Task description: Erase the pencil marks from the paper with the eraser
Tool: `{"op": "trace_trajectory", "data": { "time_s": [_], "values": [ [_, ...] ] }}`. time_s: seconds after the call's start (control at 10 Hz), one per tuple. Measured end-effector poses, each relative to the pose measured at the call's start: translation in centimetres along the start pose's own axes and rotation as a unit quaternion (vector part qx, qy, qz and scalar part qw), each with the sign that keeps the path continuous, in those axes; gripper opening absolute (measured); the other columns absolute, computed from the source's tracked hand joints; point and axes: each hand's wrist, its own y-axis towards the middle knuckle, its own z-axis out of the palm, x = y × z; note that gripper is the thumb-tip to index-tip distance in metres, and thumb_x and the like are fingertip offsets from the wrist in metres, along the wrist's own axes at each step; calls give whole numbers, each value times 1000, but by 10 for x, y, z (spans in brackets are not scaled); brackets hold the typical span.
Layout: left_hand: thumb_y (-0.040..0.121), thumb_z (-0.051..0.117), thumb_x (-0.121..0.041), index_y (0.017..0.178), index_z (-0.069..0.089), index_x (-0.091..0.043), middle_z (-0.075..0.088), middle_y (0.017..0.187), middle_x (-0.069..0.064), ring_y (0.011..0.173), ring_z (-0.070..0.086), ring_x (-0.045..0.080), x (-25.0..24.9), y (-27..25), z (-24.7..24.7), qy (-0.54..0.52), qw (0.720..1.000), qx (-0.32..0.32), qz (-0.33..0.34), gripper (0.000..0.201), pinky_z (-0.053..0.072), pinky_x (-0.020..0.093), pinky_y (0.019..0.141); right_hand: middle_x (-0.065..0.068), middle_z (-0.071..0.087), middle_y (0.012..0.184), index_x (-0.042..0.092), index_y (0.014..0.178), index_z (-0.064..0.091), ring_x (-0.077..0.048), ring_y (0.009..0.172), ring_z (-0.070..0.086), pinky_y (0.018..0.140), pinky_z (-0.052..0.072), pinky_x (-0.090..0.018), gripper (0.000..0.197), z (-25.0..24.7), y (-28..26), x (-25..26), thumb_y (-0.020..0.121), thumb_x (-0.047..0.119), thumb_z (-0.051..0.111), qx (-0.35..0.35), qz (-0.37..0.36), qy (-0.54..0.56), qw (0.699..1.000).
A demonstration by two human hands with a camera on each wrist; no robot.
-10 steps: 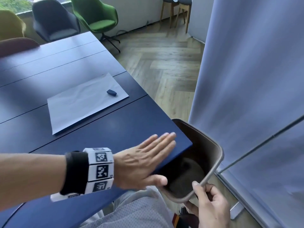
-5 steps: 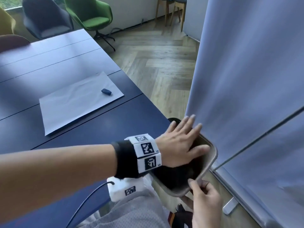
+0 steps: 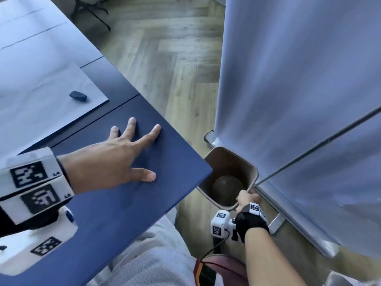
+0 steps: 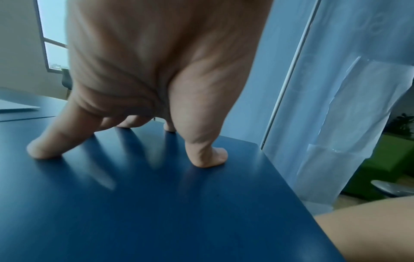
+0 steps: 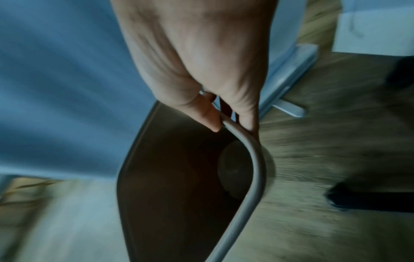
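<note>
Dark blue table (image 3: 127, 203) over a pale herringbone wood floor (image 3: 165, 58), with a tall grey-blue panel (image 3: 288, 79) standing just off the table's right corner. Sheet of white paper (image 3: 41, 96) lies flat on the far-left part of the table; the small dark eraser (image 3: 78, 96) sits on the paper near its right corner, untouched and well apart from both hands. Whether any pencil marks remain on the sheet cannot be told from the head view (surface reads plain white, detail too faint). Left hand (image 3: 115, 159) is spread on the tabletop near the corner, fingers straight and splayed, holding nothing; the left wrist view shows fingertips (image 4: 42, 150) and thumb pressed to the blue surface with the palm raised off it. Right hand (image 3: 246, 200) is down beside the table at floor level, gripping the rim of a brown waste bin (image 3: 226, 162); in the right wrist view the thumb lies inside the rim and the fingers curl round the outside, pinching the edge (image 5: 248, 141). Bin stands upright between the table corner and the panel, mouth open, dark inside. Tagged wrist bands on both arms. Right wrist view is motion-blurred.
</note>
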Motion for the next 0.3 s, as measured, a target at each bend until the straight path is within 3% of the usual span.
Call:
{"op": "trace_trajectory", "data": {
  "time_s": [0.1,0.2,0.3],
  "values": [
    [51,21,-85,122,-44,-62,-31,156,-3,150,-8,30,-1,2,1,4,1000,25,-17,99,36,46,108,-23,69,88,5,93,62,-30,69,61,71,52,-42,44,10,73,-45,56,17,42,-14,20,-68,997],
    [48,22,-83,107,-52,-64,-39,152,-6,149,-12,30,-3,10,4,9,998,33,-46,97,35,45,109,-21,70,90,3,99,65,-34,77,66,76,52,-41,46,13,114,-72,59,15,46,11,38,-110,993],
    [51,14,-93,116,-43,-69,-25,159,7,141,8,45,5,15,15,-21,999,-19,-22,90,34,55,106,-20,63,110,-5,123,56,-34,98,62,78,41,-36,51,8,104,-67,73,7,56,21,79,-136,987]
  ]
}}
